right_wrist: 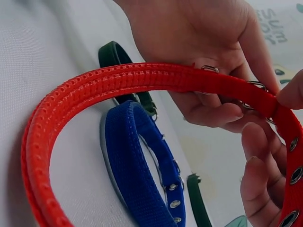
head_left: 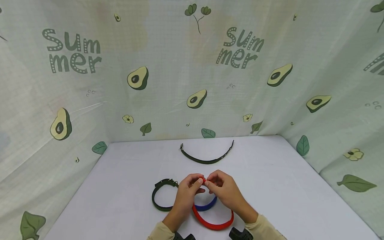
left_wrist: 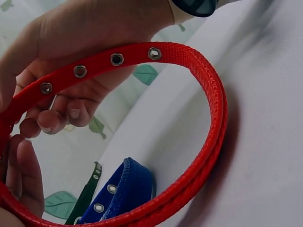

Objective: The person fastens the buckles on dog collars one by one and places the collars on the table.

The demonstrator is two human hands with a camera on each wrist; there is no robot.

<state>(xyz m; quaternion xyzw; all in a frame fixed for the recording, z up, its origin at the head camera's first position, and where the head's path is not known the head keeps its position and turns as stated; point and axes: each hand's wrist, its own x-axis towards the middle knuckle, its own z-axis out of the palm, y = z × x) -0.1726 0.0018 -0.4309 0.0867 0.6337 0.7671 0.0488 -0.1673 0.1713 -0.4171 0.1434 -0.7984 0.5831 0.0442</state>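
While our left hand [head_left: 187,192] and right hand [head_left: 225,187] pinch a red eyeleted collar [head_left: 213,227] between fingers [right_wrist: 255,142], we see a dark-green collar [head_left: 207,162] near the worktop's [head_left: 129,170] back edge.

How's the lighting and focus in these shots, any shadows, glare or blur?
Head view: bright, fairly even light on the table; left wrist: dimmer, soft shadow beside the red collar; right wrist: glints on that collar, blurred backdrop lettering.

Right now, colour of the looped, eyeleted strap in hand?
Red strap, best in left wrist view.
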